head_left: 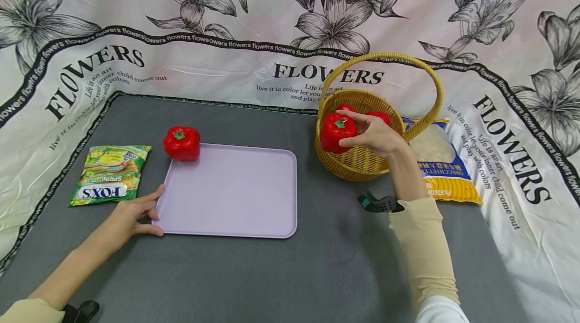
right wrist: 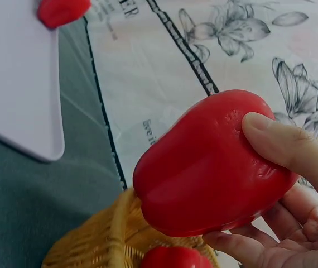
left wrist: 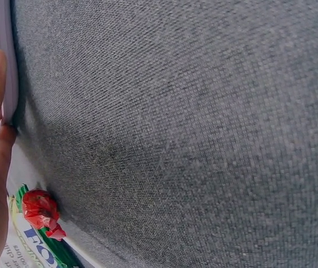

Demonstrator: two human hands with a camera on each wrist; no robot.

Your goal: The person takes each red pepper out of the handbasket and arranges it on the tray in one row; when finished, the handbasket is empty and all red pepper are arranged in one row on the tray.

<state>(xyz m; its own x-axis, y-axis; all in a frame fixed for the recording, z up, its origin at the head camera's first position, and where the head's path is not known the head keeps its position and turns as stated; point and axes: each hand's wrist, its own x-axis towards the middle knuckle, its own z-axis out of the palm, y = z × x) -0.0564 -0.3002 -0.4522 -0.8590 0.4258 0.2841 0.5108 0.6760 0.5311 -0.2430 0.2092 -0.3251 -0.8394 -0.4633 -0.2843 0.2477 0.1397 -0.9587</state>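
Observation:
In the head view my right hand (head_left: 373,137) holds a red bell pepper (head_left: 337,133) over the yellow wicker basket (head_left: 358,174); the right wrist view has the thumb and fingers on either side of this bell pepper (right wrist: 215,167). Red pieces (head_left: 379,115) show inside the basket behind the hand, partly hidden. Another red bell pepper (head_left: 182,143) sits at the far left corner of a pale lilac tray (head_left: 231,192). My left hand (head_left: 136,212) touches the tray's near left corner, fingers along its left side, thumb at the front edge.
Left of the tray lies a green and yellow FOX'S packet (head_left: 111,174). A blue and yellow pasta bag (head_left: 446,172) lies behind the right forearm, beside the basket. Low in the left wrist view, a small crumpled red wrapped thing (left wrist: 41,209) is near the packet. The basket handle (head_left: 437,94) arches high.

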